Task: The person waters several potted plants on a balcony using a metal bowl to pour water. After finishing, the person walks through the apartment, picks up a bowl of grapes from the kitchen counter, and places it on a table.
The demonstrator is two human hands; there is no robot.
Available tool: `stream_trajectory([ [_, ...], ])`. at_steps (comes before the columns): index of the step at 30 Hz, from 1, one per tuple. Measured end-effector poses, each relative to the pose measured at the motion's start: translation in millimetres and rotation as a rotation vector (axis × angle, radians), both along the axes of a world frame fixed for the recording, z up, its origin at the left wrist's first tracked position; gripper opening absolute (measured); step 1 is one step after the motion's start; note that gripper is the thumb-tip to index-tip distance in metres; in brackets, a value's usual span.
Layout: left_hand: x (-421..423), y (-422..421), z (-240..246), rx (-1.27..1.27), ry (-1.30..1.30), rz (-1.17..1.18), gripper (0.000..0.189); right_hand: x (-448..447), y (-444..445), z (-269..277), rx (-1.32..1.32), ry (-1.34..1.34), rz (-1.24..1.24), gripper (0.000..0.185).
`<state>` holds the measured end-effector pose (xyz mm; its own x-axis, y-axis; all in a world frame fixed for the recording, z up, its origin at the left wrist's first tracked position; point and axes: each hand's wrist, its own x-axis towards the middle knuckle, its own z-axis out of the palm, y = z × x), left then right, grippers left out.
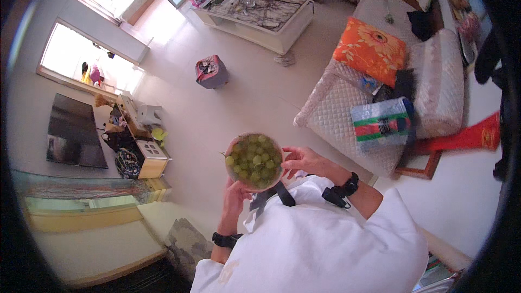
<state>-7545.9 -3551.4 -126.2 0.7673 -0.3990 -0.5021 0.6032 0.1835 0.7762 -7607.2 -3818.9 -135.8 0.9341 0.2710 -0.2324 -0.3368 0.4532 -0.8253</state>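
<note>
A round bowl [230,176] full of green grapes [254,156] is held in front of my body at the middle of the view. My left hand [236,195] grips its near left rim, with the thumb along the edge and the other fingers hidden beneath. On the right side, my right hand [303,160] has its fingers against the rim. A bit of stem sticks out over the bowl's left edge. Both wrists wear black straps.
Ahead on the pale floor stands a small stool [212,72] with a red patterned top. Beyond it is a marble-topped coffee table [260,8] bearing several items. A quilted sofa [329,106] with an orange cushion [370,51] lies right; a TV [75,132] and low cabinet [152,158] are left.
</note>
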Motion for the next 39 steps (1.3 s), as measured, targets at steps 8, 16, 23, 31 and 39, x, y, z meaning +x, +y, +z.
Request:
stream_trajectory([
  [8, 213, -67, -31, 0.06, 0.125, -0.147, 0.05, 206, -36, -57, -0.237, 0.14, -0.239, 0.038],
  [16, 477, -138, -31, 0.238, -0.05, -0.487, 0.076, 412, -123, -76, -0.053, 0.286, -0.654, 0.013],
  [23, 670, -180, -49, 0.367, -0.078, -0.657, 0.066, 563, -214, -123, -0.058, 0.353, -1.039, 0.013],
  [31, 885, -239, -111, 0.295, 0.06, -0.661, 0.06, 743, -314, -256, 0.202, 0.415, -1.316, 0.024],
  [39, 1089, -320, -173, 0.605, 0.181, -0.721, 0.051, 926, -403, -381, 0.557, 0.604, -1.554, 0.024],
])
